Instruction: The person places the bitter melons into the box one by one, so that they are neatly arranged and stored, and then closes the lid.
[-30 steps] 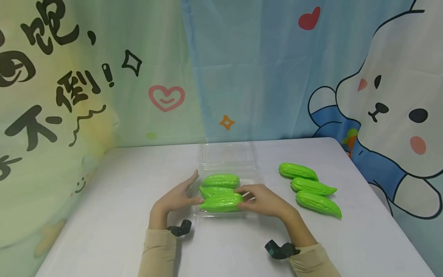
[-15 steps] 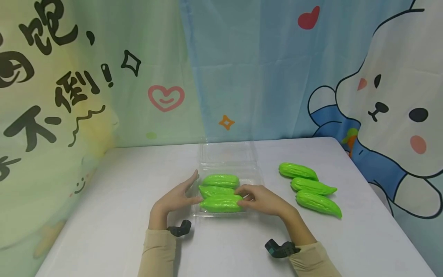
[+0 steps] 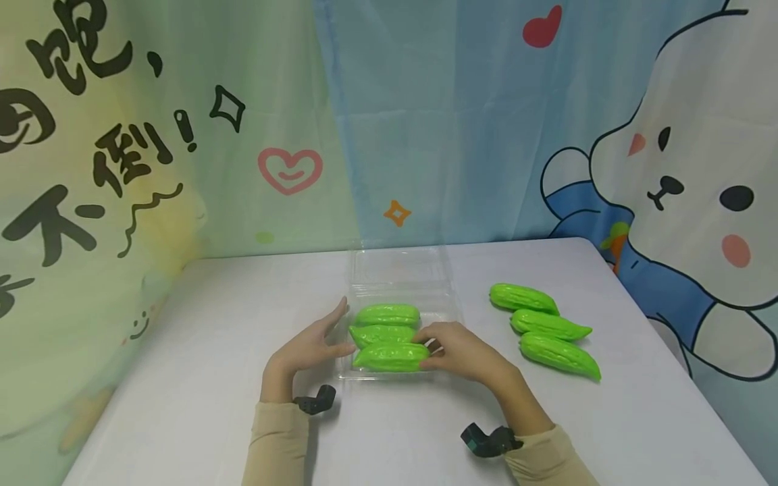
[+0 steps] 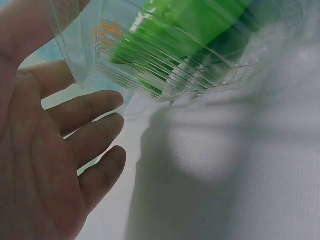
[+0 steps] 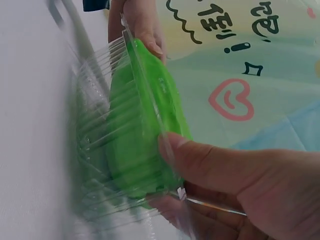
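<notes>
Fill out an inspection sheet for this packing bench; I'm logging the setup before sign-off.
Surface: white table, covered with cloth.
Job's things: clear plastic tray with its lid open at the back; three green bitter gourds inside, the nearest gourd against both hands.
Clutter: three loose gourds in a row on the table, right of the tray.
Grips: left hand flat against the tray's left end, fingers straight; right hand pinches the nearest gourd's right end.
Cables: nothing seen.
Surroundings: cartoon backdrop with a rabbit, hearts and black lettering.
</notes>
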